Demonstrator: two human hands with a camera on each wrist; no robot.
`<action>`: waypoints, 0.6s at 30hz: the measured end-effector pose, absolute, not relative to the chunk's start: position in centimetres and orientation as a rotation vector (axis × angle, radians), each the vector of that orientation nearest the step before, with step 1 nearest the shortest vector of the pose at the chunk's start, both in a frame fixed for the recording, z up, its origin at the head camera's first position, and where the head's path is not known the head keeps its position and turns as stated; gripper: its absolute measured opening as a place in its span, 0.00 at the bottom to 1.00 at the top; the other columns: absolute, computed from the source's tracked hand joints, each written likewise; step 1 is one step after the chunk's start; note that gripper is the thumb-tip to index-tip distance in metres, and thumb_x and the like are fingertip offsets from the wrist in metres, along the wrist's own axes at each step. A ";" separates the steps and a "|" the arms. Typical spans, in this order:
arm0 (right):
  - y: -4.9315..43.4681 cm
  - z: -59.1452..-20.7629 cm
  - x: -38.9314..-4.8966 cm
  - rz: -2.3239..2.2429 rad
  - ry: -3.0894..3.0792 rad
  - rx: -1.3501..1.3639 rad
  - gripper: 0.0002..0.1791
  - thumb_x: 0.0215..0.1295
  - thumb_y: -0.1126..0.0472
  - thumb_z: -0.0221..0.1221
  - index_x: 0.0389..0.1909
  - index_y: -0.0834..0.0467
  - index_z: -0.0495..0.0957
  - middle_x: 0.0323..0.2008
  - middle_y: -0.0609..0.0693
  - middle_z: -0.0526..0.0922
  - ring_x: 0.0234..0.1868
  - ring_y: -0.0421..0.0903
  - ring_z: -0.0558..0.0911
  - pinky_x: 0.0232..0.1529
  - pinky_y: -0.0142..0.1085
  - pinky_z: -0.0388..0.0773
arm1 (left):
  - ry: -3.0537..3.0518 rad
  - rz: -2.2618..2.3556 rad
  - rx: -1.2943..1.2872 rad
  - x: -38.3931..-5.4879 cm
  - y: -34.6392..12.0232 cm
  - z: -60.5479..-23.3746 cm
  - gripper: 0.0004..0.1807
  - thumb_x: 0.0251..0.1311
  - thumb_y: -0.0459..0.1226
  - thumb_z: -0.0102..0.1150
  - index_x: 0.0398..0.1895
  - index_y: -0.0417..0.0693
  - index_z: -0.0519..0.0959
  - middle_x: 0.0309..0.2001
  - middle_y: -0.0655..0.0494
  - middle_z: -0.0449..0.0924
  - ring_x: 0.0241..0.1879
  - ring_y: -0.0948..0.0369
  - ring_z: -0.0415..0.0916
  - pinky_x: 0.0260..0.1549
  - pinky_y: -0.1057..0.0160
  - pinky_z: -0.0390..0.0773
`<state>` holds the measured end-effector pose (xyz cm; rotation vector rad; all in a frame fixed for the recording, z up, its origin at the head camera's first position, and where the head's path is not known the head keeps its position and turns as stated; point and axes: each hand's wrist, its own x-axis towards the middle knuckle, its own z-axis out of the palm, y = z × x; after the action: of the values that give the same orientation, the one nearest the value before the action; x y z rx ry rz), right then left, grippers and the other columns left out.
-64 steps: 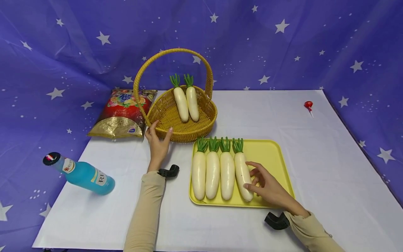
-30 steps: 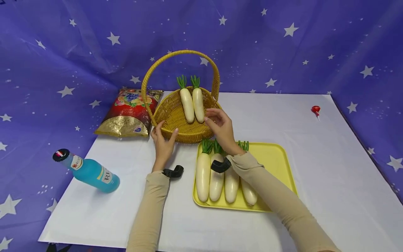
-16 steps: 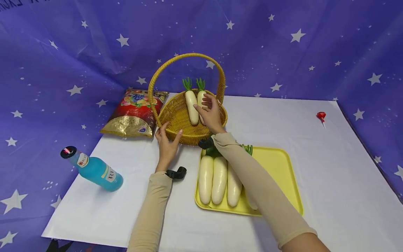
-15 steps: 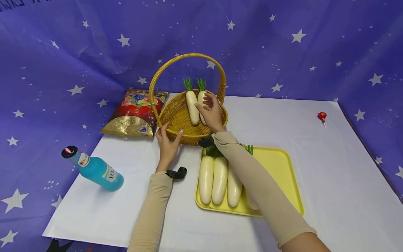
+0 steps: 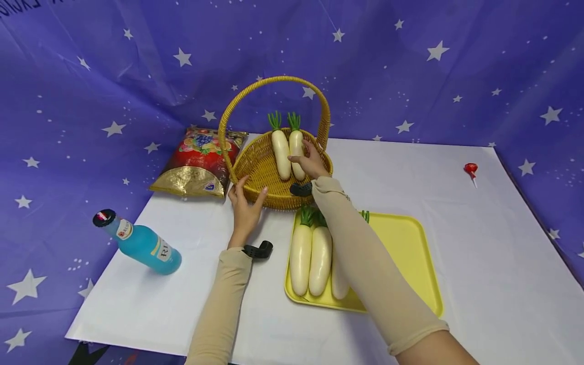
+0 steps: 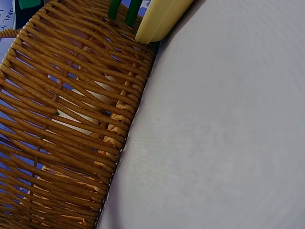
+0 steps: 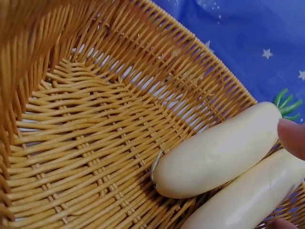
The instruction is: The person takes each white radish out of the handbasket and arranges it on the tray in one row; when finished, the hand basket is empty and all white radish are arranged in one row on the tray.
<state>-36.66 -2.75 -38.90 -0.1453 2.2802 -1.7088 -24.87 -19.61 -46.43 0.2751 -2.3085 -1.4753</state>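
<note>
Two white radishes with green stems lean in the wicker basket (image 5: 285,203): the left radish (image 5: 281,157) and the right radish (image 5: 297,147). My right hand (image 5: 312,161) is at the right radish, thumb on one side and fingers on the other. In the right wrist view that radish (image 7: 238,210) lies between the thumb and a fingertip. My left hand (image 5: 246,210) touches the basket's front left side, its thumb and fingers spread. The left wrist view shows the basket's woven side (image 6: 71,114) but no fingers.
A yellow tray (image 5: 406,253) with several more radishes (image 5: 301,258) stands in front of the basket, partly under my right sleeve. A candy bag (image 5: 196,162) lies left of the basket. A blue bottle (image 5: 146,246) stands at the left, a red lollipop (image 5: 471,169) lies far right.
My right hand has come from the radish at the tray's right over to the right radish in the basket. My left hand has stayed at the basket. The head view has shifted slightly.
</note>
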 end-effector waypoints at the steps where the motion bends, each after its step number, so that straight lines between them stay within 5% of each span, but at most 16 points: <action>1: -2.7 -38.9 -36.7 -1.673 2.288 -0.147 0.42 0.60 0.53 0.57 0.70 0.45 0.44 0.71 0.48 0.46 0.70 0.51 0.51 0.65 0.46 0.57 | -2.310 -1.475 0.274 -24.8 -19.6 -46.4 0.37 0.53 0.58 0.54 0.65 0.62 0.55 0.66 0.41 0.41 0.66 0.41 0.47 0.59 0.39 0.55; 13: -2.9 -38.5 -36.7 -1.546 2.291 -0.166 0.48 0.59 0.55 0.58 0.71 0.44 0.36 0.72 0.46 0.38 0.72 0.50 0.45 0.67 0.48 0.52 | -2.305 -1.469 0.275 -24.9 -19.5 -46.3 0.37 0.54 0.58 0.54 0.65 0.61 0.55 0.66 0.40 0.41 0.66 0.42 0.47 0.59 0.39 0.55; 15: -3.0 -38.1 -36.3 -1.534 2.266 -0.168 0.48 0.60 0.58 0.57 0.71 0.44 0.33 0.72 0.47 0.37 0.70 0.52 0.52 0.64 0.48 0.58 | -2.303 -1.467 0.286 -24.9 -19.5 -46.4 0.37 0.54 0.58 0.54 0.65 0.61 0.55 0.66 0.40 0.42 0.66 0.42 0.47 0.59 0.39 0.55; 16: -3.1 -38.3 -36.4 -1.527 2.255 -0.171 0.49 0.60 0.58 0.57 0.71 0.44 0.32 0.72 0.47 0.37 0.65 0.51 0.63 0.58 0.46 0.66 | -2.303 -1.468 0.291 -24.9 -19.5 -46.4 0.37 0.54 0.57 0.54 0.65 0.61 0.55 0.65 0.40 0.42 0.65 0.42 0.48 0.59 0.39 0.55; 17: -3.1 -38.6 -36.6 -1.524 2.238 -0.168 0.49 0.60 0.59 0.57 0.70 0.44 0.30 0.72 0.48 0.37 0.56 0.50 0.72 0.51 0.43 0.71 | -2.301 -1.468 0.294 -24.9 -19.6 -46.4 0.37 0.54 0.57 0.55 0.65 0.61 0.55 0.65 0.40 0.42 0.65 0.42 0.48 0.59 0.39 0.54; 18: -3.3 -38.8 -36.8 -1.546 2.197 -0.156 0.50 0.60 0.60 0.56 0.70 0.43 0.29 0.70 0.53 0.49 0.42 0.48 0.77 0.41 0.41 0.74 | -2.303 -1.466 0.296 -24.9 -19.6 -46.5 0.37 0.53 0.57 0.55 0.65 0.61 0.55 0.65 0.39 0.42 0.65 0.41 0.48 0.59 0.39 0.55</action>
<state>-36.80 -3.27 -38.82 -0.1563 2.1966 -1.5459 -24.89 -19.56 -46.46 0.2963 -2.3032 -1.4662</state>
